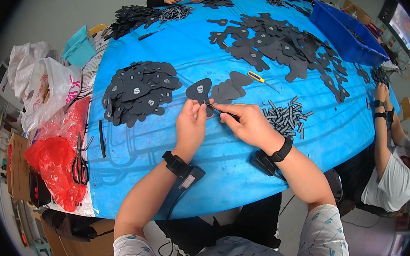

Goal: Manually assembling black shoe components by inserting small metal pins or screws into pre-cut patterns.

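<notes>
We see first the worktop [232, 176], which wears a thin blue sheet, smooth and lightly creased. On its far right side stands a deep bin [337, 35] of hard blue plastic, with straight walls. To the left of the bin spreads a loose heap [295, 43] of flat black pieces, matt, with rounded outlines. A denser pile [140, 90] of such pieces lies at the left, layer over layer. Near the right wrist we find a small mound of short grey tubes [287, 119].

The left hand [190, 124] and the right hand [254, 125] are close together above the worktop. The grip of the left hand pinches a flat black piece [200, 89], broad and rounded at the top, with a pale mark. Beyond the right hand lies a screwdriver [256, 77] with yellow handle and thin metal shaft. The right grip is closed around a slim dark thing [234, 116]; its kind we cannot tell.
</notes>
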### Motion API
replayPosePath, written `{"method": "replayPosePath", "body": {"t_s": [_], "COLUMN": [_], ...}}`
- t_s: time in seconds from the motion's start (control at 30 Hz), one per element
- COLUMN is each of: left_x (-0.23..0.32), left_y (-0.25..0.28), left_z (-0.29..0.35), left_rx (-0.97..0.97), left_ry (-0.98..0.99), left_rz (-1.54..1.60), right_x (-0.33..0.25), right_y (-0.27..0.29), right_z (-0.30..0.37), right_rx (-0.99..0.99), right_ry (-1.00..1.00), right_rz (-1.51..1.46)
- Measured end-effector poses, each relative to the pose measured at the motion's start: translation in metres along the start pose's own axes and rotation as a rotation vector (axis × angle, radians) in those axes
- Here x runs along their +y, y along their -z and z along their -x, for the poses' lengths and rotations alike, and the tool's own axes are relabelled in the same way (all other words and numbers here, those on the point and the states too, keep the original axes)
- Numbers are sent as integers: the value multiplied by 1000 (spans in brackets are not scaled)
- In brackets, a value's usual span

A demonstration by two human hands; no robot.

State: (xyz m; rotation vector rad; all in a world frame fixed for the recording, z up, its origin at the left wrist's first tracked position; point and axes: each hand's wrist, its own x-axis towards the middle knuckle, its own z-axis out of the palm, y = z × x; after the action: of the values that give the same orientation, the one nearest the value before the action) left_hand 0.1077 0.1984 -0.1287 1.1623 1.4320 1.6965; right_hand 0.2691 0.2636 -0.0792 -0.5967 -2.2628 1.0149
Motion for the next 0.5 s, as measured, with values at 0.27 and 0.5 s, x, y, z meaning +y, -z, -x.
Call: {"method": "replayPosePath", "body": {"t_s": [0.27,0.5], "left_x": [-4,-2], "left_y": [-1,1], "left_z": [0,1], "left_rx": [6,-3], "left_ry": [-28,-25], "left_rz": [-3,-41], "right_x": [-5,-9], "right_y": [2,4], "right_z": [2,1], "right_rx": [-32,-79], "right_ry": [-95,-151], "right_rz": [-16,-68]}}
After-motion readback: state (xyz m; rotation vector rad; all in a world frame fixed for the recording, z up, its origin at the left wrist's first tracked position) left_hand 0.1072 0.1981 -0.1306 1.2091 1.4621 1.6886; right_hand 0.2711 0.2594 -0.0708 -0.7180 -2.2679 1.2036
